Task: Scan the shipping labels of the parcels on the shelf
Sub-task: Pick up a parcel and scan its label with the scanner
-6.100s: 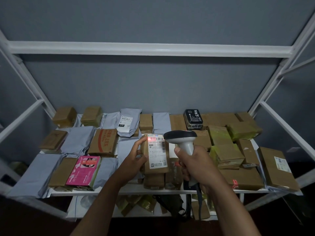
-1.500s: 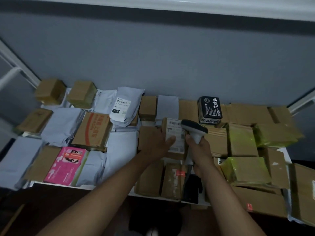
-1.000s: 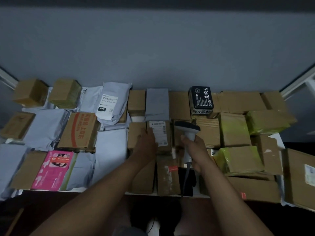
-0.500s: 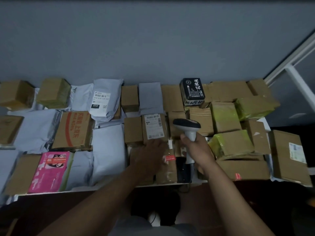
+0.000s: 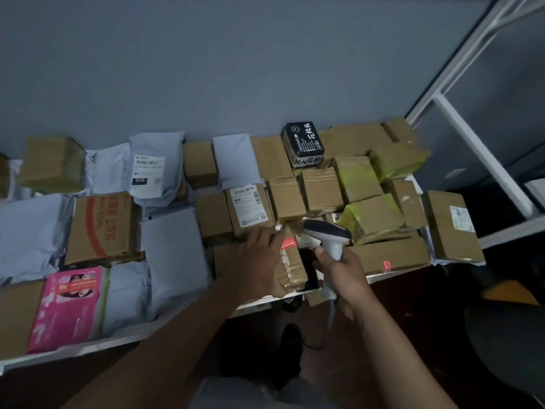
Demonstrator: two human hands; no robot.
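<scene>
Many parcels cover the white shelf (image 5: 118, 338): brown boxes, grey mailer bags and yellow-taped boxes. My left hand (image 5: 253, 261) grips a brown taped parcel with a red sticker (image 5: 290, 264) at the shelf's front edge; no shipping label shows on it. My right hand (image 5: 345, 273) holds the grey handheld scanner (image 5: 326, 231) by its handle, with the head just right of that parcel. A brown box with a white label (image 5: 249, 206) lies flat behind my left hand.
A labelled grey mailer (image 5: 153, 169) and a black box (image 5: 303, 143) sit near the back wall. A pink package (image 5: 70, 305) lies front left, and a labelled brown box (image 5: 451, 225) lies far right. The white frame post (image 5: 477, 154) rises on the right.
My left hand let go of the labelled box, now lying flat, and moved forward onto the red-stickered parcel at the front. The scanner came down and nearer with it.
</scene>
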